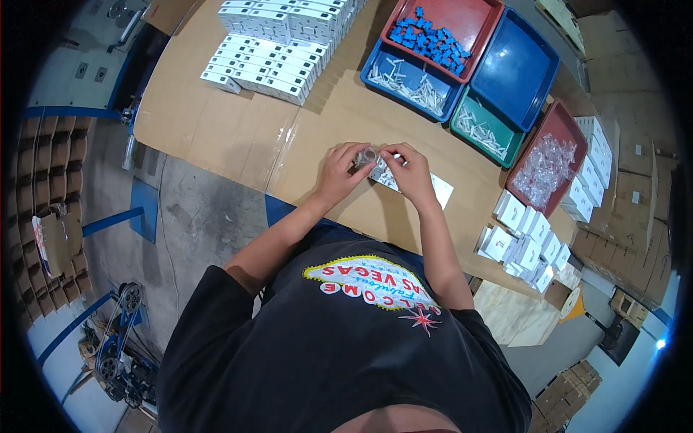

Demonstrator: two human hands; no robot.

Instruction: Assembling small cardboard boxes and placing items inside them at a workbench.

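Note:
Both hands meet over the cardboard-covered table near its front edge. Between their fingertips is a small transparent plastic part [369, 154] with a rounded shape; its exact kind I cannot make out. My left hand [341, 172] grips it from the left with thumb and fingers. From the right, my right hand [409, 175] pinches at its side. Under the hands lies a flat white printed card or unfolded carton [442, 190], partly covered by the right hand. Whether the plastic part touches it cannot be seen.
White boxes [271, 61] stand stacked at the far left. Trays hold blue clips [432, 45], white plugs [411, 90], more white pieces [480, 130] and transparent plastic parts [543, 169]. Folded white leaflets [525, 242] are piled at the right, beside more white boxes [593, 162].

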